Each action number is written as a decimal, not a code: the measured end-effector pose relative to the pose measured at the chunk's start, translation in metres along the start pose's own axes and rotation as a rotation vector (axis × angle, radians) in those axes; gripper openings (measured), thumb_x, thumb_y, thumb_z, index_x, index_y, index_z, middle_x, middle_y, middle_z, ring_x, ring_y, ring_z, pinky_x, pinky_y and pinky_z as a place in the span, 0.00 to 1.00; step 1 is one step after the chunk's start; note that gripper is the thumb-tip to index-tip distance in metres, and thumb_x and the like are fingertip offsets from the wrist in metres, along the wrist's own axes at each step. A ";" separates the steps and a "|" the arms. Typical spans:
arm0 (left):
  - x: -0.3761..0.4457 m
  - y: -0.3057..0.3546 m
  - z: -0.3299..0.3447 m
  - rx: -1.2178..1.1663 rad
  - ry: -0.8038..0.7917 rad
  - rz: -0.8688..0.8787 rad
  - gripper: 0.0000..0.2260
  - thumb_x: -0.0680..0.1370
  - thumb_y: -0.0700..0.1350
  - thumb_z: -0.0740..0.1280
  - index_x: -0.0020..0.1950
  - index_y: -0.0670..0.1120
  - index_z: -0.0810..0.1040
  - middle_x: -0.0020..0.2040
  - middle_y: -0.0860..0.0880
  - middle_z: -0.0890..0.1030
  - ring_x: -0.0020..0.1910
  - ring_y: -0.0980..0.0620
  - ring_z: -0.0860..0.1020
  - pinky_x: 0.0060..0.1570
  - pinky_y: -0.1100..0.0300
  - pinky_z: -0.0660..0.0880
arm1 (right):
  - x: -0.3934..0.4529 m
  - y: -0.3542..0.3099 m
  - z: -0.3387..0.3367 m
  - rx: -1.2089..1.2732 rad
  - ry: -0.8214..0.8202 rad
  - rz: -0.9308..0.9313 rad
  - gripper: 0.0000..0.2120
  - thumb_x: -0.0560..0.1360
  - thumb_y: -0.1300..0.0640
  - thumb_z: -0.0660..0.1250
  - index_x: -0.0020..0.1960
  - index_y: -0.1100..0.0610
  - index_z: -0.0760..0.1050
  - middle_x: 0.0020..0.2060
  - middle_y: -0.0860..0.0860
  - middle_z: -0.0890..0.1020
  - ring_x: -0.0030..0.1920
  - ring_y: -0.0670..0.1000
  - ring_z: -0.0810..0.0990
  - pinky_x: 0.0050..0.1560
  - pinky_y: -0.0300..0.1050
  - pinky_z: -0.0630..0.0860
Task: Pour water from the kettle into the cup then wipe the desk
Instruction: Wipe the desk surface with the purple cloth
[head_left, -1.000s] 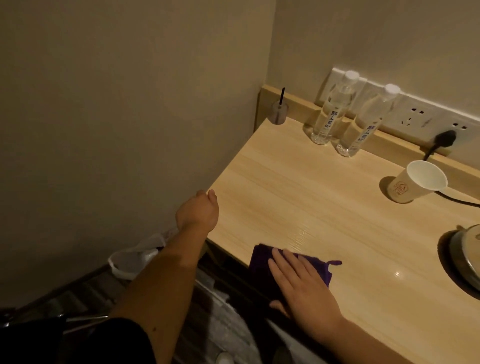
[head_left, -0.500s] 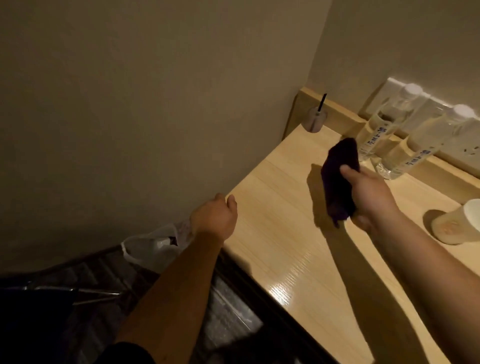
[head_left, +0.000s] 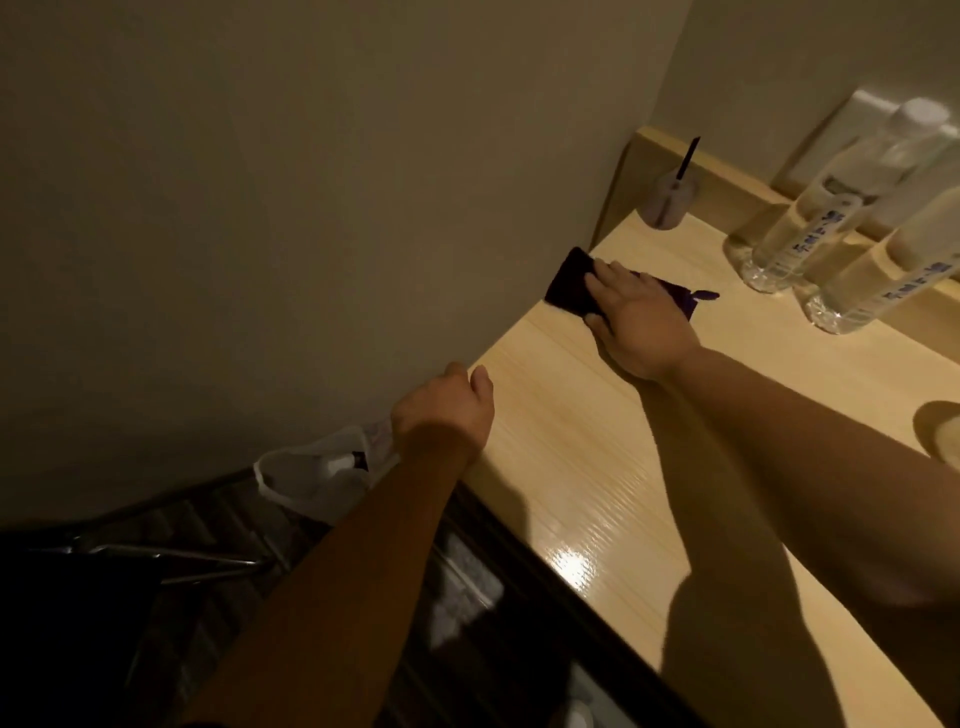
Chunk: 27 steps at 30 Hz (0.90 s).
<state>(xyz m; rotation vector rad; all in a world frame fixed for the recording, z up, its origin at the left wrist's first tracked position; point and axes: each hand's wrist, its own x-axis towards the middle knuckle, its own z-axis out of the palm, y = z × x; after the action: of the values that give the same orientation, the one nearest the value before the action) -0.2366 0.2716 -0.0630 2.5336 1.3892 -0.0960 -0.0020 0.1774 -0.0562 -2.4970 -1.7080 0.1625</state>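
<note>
A dark purple cloth (head_left: 569, 283) lies flat on the pale wooden desk (head_left: 582, 467), near its far left edge by the wall. My right hand (head_left: 636, 322) presses down on the cloth with fingers spread over it. My left hand (head_left: 447, 410) rests loosely curled on the desk's left front corner and holds nothing. Only a sliver of the paper cup (head_left: 948, 441) shows at the right edge. The kettle is out of view.
Two clear water bottles (head_left: 810, 223) (head_left: 883, 260) stand at the back by the raised ledge and a white socket panel (head_left: 857, 119). A small lidded cup with a black straw (head_left: 670, 200) sits in the back corner. A white plastic bag (head_left: 317, 478) lies on the floor beside the desk.
My right hand lifted the cloth off the near edge, carried it through the air toward the back left, and now presses it flat on the desk. The left hand stayed at the corner.
</note>
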 end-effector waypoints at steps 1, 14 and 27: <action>-0.001 -0.001 -0.002 -0.017 0.004 0.016 0.23 0.82 0.57 0.46 0.59 0.44 0.73 0.49 0.42 0.81 0.48 0.40 0.79 0.41 0.52 0.68 | -0.019 -0.014 0.001 0.033 -0.005 -0.031 0.26 0.79 0.49 0.53 0.75 0.59 0.60 0.74 0.59 0.63 0.74 0.60 0.60 0.72 0.57 0.56; -0.010 0.000 -0.010 -0.085 0.018 0.061 0.24 0.82 0.56 0.46 0.60 0.42 0.73 0.54 0.38 0.80 0.52 0.37 0.78 0.45 0.50 0.70 | -0.265 -0.184 -0.026 1.022 -0.144 0.339 0.21 0.79 0.42 0.55 0.70 0.47 0.70 0.68 0.45 0.74 0.68 0.41 0.69 0.72 0.49 0.62; -0.003 -0.001 0.000 -0.033 0.051 0.048 0.23 0.82 0.56 0.46 0.59 0.42 0.74 0.51 0.39 0.81 0.49 0.36 0.79 0.41 0.51 0.67 | -0.101 0.019 -0.104 0.787 0.416 0.621 0.16 0.81 0.51 0.56 0.65 0.53 0.72 0.52 0.51 0.80 0.52 0.55 0.76 0.50 0.49 0.70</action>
<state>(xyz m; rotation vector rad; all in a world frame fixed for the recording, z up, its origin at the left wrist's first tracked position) -0.2389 0.2700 -0.0624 2.5574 1.3355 -0.0002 -0.0050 0.0726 0.0459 -2.1267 -0.5127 0.2724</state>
